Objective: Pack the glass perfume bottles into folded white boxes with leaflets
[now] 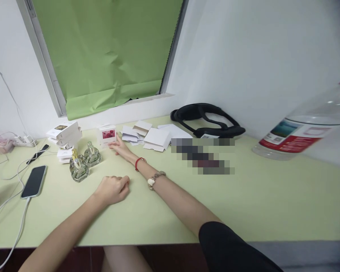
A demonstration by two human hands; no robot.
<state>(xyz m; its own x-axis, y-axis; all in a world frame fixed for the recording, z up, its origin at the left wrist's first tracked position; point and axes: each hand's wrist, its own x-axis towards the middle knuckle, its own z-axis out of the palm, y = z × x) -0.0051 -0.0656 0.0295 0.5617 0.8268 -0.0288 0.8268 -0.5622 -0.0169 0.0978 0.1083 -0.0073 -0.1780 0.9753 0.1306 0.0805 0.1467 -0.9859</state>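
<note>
My right hand (121, 148) reaches across the table to a small white box (108, 135) with a red flower picture. Its fingers are spread at the box's lower right corner, seemingly touching it; no grip around the box shows. Nearer to me, my left hand (113, 190) rests on the tabletop, curled into a loose fist with nothing visible in it. Several glass perfume bottles stand left of the hands, among them a front one (79, 170) with a gold top and another (93, 155) behind it. White boxes (64, 132) are stacked behind the bottles.
Opened white cartons (156, 139) lie right of the flower box. Beyond them are a black headset-like strap frame (209, 119) and a pixelated patch. A large clear bottle (294, 136) stands at right. At left lie a phone (34, 182), a white cable (23, 219) and a power strip (24, 141).
</note>
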